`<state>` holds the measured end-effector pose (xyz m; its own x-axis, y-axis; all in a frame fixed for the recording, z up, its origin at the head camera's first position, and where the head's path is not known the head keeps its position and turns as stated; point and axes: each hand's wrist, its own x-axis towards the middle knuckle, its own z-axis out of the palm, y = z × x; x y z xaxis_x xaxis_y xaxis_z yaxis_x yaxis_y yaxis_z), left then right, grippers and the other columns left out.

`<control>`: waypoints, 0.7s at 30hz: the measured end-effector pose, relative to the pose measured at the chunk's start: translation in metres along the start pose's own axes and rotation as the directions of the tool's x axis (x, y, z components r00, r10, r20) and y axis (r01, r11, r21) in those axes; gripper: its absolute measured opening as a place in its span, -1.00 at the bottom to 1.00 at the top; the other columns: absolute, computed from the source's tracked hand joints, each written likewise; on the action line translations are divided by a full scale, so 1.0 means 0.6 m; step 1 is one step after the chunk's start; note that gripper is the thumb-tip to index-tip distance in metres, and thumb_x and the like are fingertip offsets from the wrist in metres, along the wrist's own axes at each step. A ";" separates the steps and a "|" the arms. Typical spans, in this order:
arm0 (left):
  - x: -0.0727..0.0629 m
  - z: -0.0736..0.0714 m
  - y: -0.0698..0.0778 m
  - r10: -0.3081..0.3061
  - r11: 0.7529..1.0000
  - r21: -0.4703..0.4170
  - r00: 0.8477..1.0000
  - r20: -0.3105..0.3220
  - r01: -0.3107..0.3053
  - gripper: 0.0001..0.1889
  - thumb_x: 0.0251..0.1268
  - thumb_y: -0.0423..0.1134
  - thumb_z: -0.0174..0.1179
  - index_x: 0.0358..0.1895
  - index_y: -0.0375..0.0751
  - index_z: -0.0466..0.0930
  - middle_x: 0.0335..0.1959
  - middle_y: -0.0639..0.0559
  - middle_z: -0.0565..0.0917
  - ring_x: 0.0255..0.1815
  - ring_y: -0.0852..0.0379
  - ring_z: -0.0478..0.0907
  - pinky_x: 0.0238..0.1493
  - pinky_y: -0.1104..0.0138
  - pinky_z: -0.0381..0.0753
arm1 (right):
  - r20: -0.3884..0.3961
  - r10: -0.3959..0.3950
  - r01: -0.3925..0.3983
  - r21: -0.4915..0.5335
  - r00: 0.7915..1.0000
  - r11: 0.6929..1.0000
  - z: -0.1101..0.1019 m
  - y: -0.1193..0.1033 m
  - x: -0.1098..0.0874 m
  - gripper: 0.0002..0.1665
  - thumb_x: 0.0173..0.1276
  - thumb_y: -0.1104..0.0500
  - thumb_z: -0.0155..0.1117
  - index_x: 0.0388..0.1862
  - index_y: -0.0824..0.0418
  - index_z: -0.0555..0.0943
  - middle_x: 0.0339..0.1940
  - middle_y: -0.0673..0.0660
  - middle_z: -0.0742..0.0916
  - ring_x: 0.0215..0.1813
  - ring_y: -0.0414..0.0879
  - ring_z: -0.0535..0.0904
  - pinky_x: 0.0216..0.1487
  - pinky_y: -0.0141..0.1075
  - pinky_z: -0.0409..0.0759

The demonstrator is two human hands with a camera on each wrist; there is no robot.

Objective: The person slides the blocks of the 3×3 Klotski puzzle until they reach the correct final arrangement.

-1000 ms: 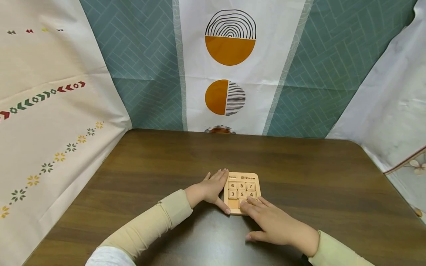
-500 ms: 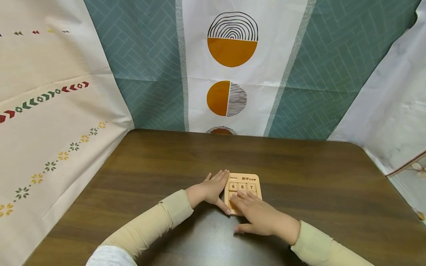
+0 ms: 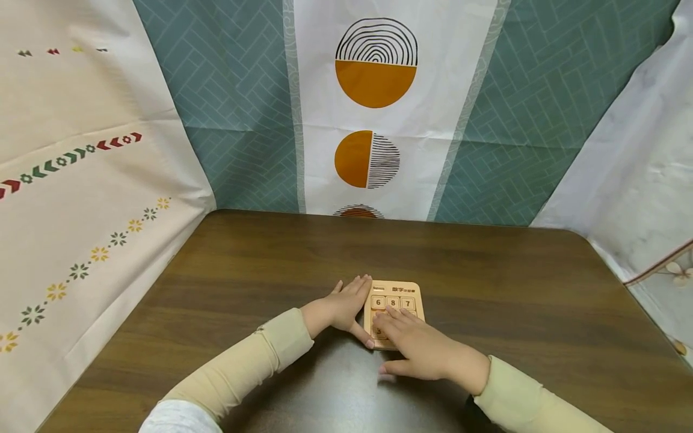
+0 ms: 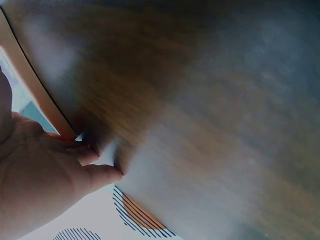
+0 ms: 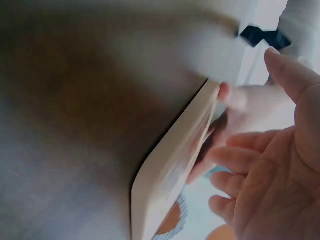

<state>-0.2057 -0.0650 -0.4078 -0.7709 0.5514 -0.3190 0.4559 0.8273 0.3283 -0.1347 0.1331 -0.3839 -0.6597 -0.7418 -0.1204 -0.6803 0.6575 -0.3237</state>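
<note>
Right grip (image 3: 421, 346) now farther left, most lower number tiles (image 3: 379, 332) hidden beneath; it and left grip (image 3: 342, 309) straight-fingered, empty.

I can't tell which room this is, just a brown table (image 3: 487, 270) with patterned cloths (image 3: 238, 120) around it.

Tan board (image 3: 394, 293), brown table (image 3: 476, 270), teal herringbone cloth (image 3: 238, 84)
</note>
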 end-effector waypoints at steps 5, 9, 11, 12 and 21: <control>0.003 0.004 0.001 0.004 1.000 0.011 1.000 -0.001 -0.004 0.41 -0.27 0.38 0.39 0.52 -0.28 -0.30 0.56 -0.15 -0.22 0.57 -0.03 -0.29 0.48 -0.06 -0.19 | -0.021 0.059 -0.059 0.023 0.998 0.998 0.006 0.019 0.019 -0.10 0.28 -0.18 0.25 0.40 0.34 0.25 0.42 0.28 0.37 0.49 0.25 0.11 0.43 0.15 0.07; 0.004 0.005 0.001 0.002 1.000 0.008 1.000 0.007 -0.002 0.41 -0.27 0.39 0.38 0.52 -0.27 -0.32 0.56 -0.14 -0.24 0.57 -0.02 -0.30 0.49 -0.05 -0.20 | 0.011 0.088 -0.089 0.014 0.996 0.996 0.011 0.019 0.018 -0.03 0.26 -0.23 0.24 0.43 0.35 0.21 0.44 0.30 0.34 0.50 0.21 0.11 0.45 0.12 0.02; 0.004 0.003 0.000 -0.007 1.000 0.011 1.000 0.010 0.007 0.41 -0.26 0.38 0.38 0.53 -0.26 -0.34 0.56 -0.12 -0.24 0.57 -0.01 -0.30 0.49 -0.04 -0.21 | 0.031 0.089 -0.090 0.028 0.996 0.996 0.010 0.016 0.016 0.00 0.25 -0.26 0.23 0.43 0.35 0.21 0.44 0.30 0.33 0.51 0.20 0.10 0.47 0.11 -0.01; 0.004 0.003 0.000 -0.012 1.000 0.017 1.000 0.010 0.012 0.41 -0.26 0.38 0.38 0.53 -0.25 -0.34 0.56 -0.11 -0.25 0.57 -0.01 -0.31 0.49 -0.04 -0.22 | 0.037 0.088 -0.090 0.035 0.995 0.995 0.010 0.015 0.015 -0.01 0.25 -0.26 0.23 0.43 0.35 0.21 0.44 0.30 0.34 0.51 0.20 0.09 0.47 0.10 -0.02; 0.006 0.005 -0.006 0.006 1.000 0.013 1.000 -0.004 -0.006 0.42 -0.27 0.38 0.39 0.52 -0.27 -0.34 0.56 -0.14 -0.23 0.57 -0.03 -0.29 0.48 -0.07 -0.20 | -0.054 0.057 -0.059 -0.032 0.997 0.998 0.010 0.016 0.026 -0.02 0.29 -0.21 0.21 0.42 0.42 0.19 0.43 0.31 0.34 0.50 0.23 0.11 0.44 0.11 0.05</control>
<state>-0.2085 -0.0657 -0.4125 -0.7696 0.5561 -0.3138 0.4662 0.8252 0.3189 -0.1496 0.1268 -0.3943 -0.7140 -0.6946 -0.0880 -0.6500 0.7042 -0.2856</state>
